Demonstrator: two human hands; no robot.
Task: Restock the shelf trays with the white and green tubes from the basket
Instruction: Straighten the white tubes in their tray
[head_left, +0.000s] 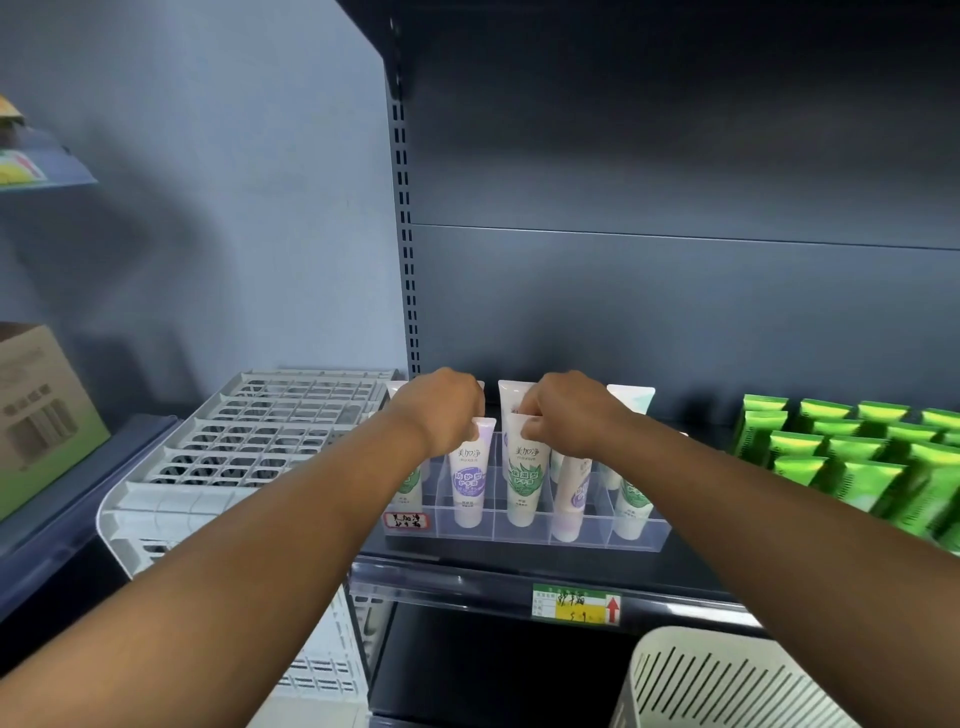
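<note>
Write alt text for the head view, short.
Two bare hands reach onto a dark shelf: the left hand pinches the top of a white tube with a purple label, the right hand a white tube with a green label, both standing in a clear plastic divided tray. A white slotted basket sits lower right.

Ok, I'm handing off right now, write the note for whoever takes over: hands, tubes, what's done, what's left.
Left hand: pinching the top of the purple-label tube, which stands in the clear tray.
Right hand: pinching the top of the green-label tube, in the next slot to the right.
Done: several tubes stand upright in the tray's front and back slots.
Left: let go of both tubes, then check the white basket at lower right; its contents are out of view.
</note>
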